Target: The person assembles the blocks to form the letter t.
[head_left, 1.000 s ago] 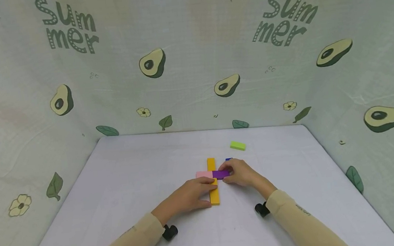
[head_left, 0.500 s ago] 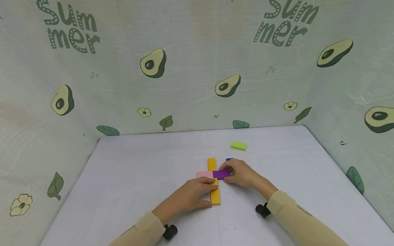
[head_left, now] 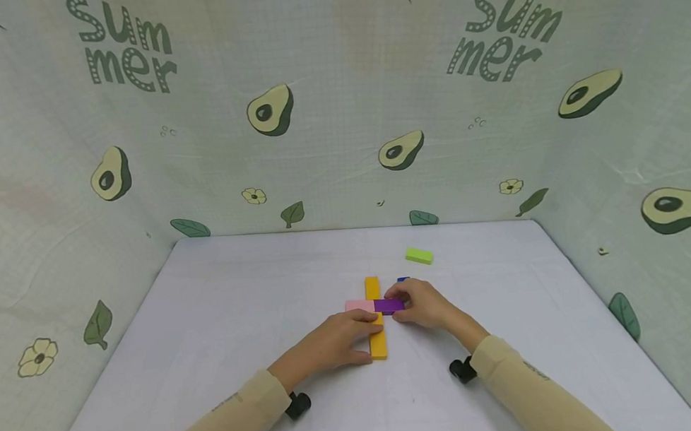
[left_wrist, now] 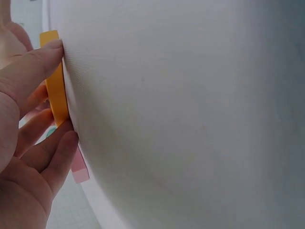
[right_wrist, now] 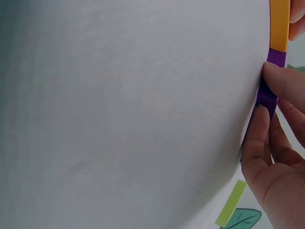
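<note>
Toy blocks form a cross on the white table. A near yellow block (head_left: 377, 345) and a far yellow block (head_left: 371, 286) make the upright. To the left lies a pink block (head_left: 358, 305), to the right a purple block (head_left: 388, 305). My left hand (head_left: 337, 341) holds the near yellow block, thumb by its near end and fingertips by its far end, beside the pink block. Thumb and fingers of my right hand (head_left: 425, 304) pinch the purple block around its outer end. In the right wrist view, the purple block (right_wrist: 277, 57) meets the yellow block (right_wrist: 279, 26).
Beyond the right hand lies a lime green block (head_left: 418, 256). A blue block (head_left: 403, 279) shows only its edge behind the right fingers. The white table (head_left: 250, 276) ends at an avocado-print cloth (head_left: 314, 48) hanging at the back and both sides.
</note>
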The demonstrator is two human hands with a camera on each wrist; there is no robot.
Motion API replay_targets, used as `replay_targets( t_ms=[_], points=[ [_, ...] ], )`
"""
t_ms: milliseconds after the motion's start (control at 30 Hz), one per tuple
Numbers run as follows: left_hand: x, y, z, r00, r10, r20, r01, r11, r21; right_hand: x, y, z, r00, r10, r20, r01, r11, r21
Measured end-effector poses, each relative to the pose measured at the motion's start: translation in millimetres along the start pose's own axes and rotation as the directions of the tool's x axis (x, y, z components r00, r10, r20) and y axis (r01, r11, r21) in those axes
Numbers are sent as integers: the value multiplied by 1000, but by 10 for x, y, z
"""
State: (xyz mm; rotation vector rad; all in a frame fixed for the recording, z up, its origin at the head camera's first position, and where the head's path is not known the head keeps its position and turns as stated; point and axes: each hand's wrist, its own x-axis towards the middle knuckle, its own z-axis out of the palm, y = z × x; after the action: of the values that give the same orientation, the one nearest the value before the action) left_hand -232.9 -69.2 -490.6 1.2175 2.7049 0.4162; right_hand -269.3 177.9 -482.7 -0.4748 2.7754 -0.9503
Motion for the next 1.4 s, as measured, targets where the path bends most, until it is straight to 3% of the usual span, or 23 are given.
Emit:
replay_targets(
  t_ms=[500,833,1167,1400],
  points=[
    [2,-4,-4,1000,4,-11,-3,1000,3,-88,-4,-53,1000,-29,3,29,999,-13],
    [4,-3,-2,1000,-12,4,12,1000,5,-207,21,-213,1000,-19,-14,18,999,-47],
    [-2,3,-3,1000,-18,3,18,1000,-19,-193,191,-356,998,-25,-63,18,994,-104],
    [1,-8,12,1000,-19,3,19,1000,-20,-78,267,-406,995,-7,-103,-6,991,-131]
  ],
)
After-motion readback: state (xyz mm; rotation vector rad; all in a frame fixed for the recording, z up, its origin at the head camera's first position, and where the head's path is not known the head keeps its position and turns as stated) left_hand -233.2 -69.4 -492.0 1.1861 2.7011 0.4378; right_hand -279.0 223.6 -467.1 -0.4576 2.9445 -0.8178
